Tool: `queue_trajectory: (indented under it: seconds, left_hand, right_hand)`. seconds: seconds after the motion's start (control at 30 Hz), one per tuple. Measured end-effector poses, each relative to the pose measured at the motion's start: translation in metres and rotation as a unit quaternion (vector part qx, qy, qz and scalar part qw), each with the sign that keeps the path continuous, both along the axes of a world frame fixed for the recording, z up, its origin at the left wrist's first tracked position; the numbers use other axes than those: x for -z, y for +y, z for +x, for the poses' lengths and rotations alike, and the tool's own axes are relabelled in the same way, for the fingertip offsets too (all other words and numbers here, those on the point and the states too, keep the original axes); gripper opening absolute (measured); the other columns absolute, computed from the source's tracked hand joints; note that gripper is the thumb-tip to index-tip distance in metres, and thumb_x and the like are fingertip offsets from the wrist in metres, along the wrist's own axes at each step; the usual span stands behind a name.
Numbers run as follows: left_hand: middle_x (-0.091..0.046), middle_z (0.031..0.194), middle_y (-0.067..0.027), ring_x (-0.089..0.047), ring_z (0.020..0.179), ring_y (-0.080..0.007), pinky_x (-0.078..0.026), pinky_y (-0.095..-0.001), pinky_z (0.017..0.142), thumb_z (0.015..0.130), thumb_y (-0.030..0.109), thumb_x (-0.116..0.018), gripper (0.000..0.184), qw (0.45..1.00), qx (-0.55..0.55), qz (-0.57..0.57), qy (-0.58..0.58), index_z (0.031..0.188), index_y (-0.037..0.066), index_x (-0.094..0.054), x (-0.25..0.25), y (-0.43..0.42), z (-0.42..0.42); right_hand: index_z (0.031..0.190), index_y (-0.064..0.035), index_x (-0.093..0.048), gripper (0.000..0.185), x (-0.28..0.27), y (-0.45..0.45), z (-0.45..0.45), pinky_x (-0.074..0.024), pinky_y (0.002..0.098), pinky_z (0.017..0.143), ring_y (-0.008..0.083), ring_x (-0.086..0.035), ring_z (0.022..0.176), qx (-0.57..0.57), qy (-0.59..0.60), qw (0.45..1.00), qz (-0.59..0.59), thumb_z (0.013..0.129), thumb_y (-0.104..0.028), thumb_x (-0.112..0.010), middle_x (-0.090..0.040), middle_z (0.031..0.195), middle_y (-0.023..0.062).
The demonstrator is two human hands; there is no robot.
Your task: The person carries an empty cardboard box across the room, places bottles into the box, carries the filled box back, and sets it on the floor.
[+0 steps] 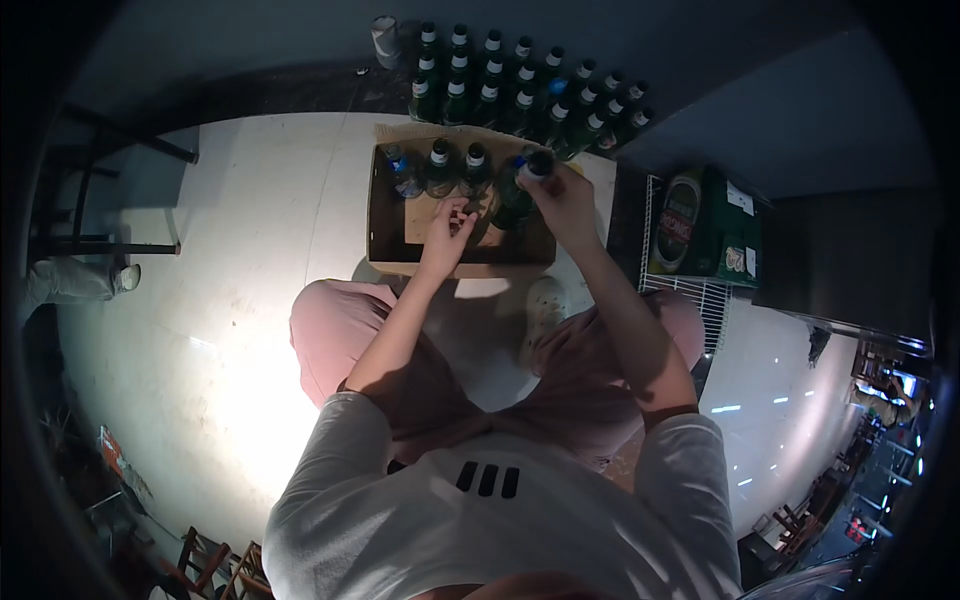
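Observation:
A cardboard box (460, 268) stands on the floor in front of me. My right hand (565, 205) is closed around the neck of a green glass bottle (512, 208) at the box's right side. My left hand (450, 232) hovers over the near middle of the box, its fingers loosely bent and apart, with nothing visible in them. Just beyond it, two green bottles with white neck labels (439, 172) stand upright in the box. A clear bottle with a blue label (404, 176) leans in the far left corner. Part of another blue-marked bottle is hidden behind my right hand's bottle.
Several rows of green bottles (490, 88) stand along the wall behind the box, with a whitish cylinder (384, 40) to their left. On the right, a green beer carton (700, 225) sits on a white wire rack (712, 305). Dark metal legs (130, 247) stand at left.

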State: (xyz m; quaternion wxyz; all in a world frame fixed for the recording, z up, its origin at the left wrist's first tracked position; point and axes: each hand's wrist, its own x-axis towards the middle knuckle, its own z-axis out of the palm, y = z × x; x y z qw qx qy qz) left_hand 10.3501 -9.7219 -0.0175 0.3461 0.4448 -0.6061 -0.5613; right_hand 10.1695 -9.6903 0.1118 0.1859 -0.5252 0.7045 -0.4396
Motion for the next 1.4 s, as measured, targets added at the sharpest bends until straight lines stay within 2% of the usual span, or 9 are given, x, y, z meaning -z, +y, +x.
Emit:
queue_trajectory:
  seconds: [0.47,0.7,0.83,0.9,1.0,1.13,1.2,1.3,1.4]
  left_hand:
    - [-0.053,0.09,-0.011,-0.056,0.076,-0.0178,-0.048,-0.0289,0.063,0.084,0.011,-0.061,0.024,0.999,-0.027,-0.015,-0.04,0.103,0.0,-0.052,-0.002,-0.012,0.002]
    - [-0.053,0.087,-0.0107,-0.056,0.073,-0.0176,-0.046,-0.028,0.062,0.084,0.01,-0.06,0.023,0.998,-0.013,-0.027,-0.056,0.103,0.0,-0.052,-0.001,-0.016,-0.014]
    - [-0.053,0.086,-0.0104,-0.056,0.072,-0.0175,-0.045,-0.0277,0.063,0.084,0.01,-0.06,0.024,0.998,0.001,-0.033,-0.046,0.104,0.0,-0.052,0.008,-0.016,-0.03]
    - [-0.053,0.086,-0.0103,-0.055,0.071,-0.0176,-0.045,-0.0277,0.063,0.084,0.01,-0.06,0.024,0.998,0.006,-0.031,-0.048,0.104,0.0,-0.052,0.013,-0.017,-0.038]
    - [-0.053,0.086,-0.0098,-0.054,0.071,-0.0176,-0.045,-0.0272,0.063,0.084,0.01,-0.06,0.024,0.999,0.01,-0.038,-0.031,0.104,0.0,-0.053,0.015,-0.019,-0.051]
    - [-0.051,0.089,-0.0106,-0.054,0.074,-0.0183,-0.046,-0.0275,0.064,0.083,0.009,-0.06,0.024,0.998,0.016,-0.042,-0.039,0.105,0.0,-0.053,0.009,-0.021,-0.066]
    - [-0.05,0.095,-0.0119,-0.055,0.078,-0.0195,-0.047,-0.0285,0.066,0.083,0.008,-0.06,0.023,0.998,0.028,-0.025,-0.045,0.104,0.0,-0.053,0.008,-0.023,-0.069]
    - [-0.051,0.096,-0.0119,-0.055,0.08,-0.0199,-0.046,-0.0293,0.069,0.083,0.008,-0.06,0.023,1.0,0.015,0.0,-0.02,0.104,0.0,-0.053,0.01,-0.023,-0.074]
    - [-0.051,0.097,-0.0118,-0.055,0.08,-0.0201,-0.046,-0.0301,0.07,0.083,0.008,-0.06,0.023,0.998,0.006,-0.046,-0.033,0.103,-0.001,-0.052,-0.008,-0.02,-0.076]
  right_hand:
    - [0.088,-0.0014,-0.063,0.025,0.114,-0.014,-0.042,-0.0476,0.0405,0.069,0.0356,-0.06,0.078,-0.102,0.08,0.983,0.13,0.065,-0.008,-0.07,-0.063,0.08,0.0178]
    - [0.085,-0.0039,-0.061,0.023,0.13,-0.016,-0.057,-0.0476,0.0416,0.072,0.0358,-0.059,0.084,-0.087,0.095,0.977,0.167,0.065,-0.009,-0.069,-0.063,0.085,0.0176]
    - [0.094,-0.0086,-0.062,0.036,0.106,-0.021,-0.063,-0.0459,0.0416,0.075,0.0341,-0.059,0.091,-0.1,0.139,0.947,0.273,0.067,-0.029,-0.074,-0.063,0.097,0.014]
    - [0.094,-0.0055,-0.062,0.044,0.101,-0.039,-0.082,-0.0452,0.0404,0.077,0.0335,-0.06,0.088,-0.105,-0.023,0.96,0.258,0.067,-0.039,-0.075,-0.063,0.092,0.0152]
    - [0.093,0.0029,-0.062,0.049,0.095,-0.057,-0.117,-0.0468,0.0358,0.073,0.03,-0.062,0.083,0.073,0.063,0.983,0.157,0.069,-0.038,-0.074,-0.064,0.088,0.0174]
    - [0.093,0.0031,-0.063,0.043,0.127,-0.077,-0.155,-0.048,0.0352,0.067,0.0302,-0.063,0.076,0.231,-0.014,0.969,0.084,0.068,-0.03,-0.075,-0.065,0.084,0.0173]
    - [0.086,-0.0013,-0.066,0.04,0.139,-0.085,-0.166,-0.0496,0.0397,0.069,0.0332,-0.064,0.08,0.272,0.001,0.958,-0.094,0.068,-0.036,-0.075,-0.066,0.08,0.0165]
    - [0.091,-0.0028,-0.066,0.036,0.173,-0.109,-0.198,-0.0493,0.0363,0.068,0.0303,-0.064,0.078,0.284,0.075,0.954,0.057,0.065,-0.025,-0.076,-0.065,0.082,0.0169]
    - [0.096,-0.0037,-0.066,0.041,0.196,-0.131,-0.215,-0.049,0.0362,0.074,0.0315,-0.064,0.081,0.27,0.047,0.961,0.036,0.064,-0.027,-0.076,-0.067,0.087,0.0144]
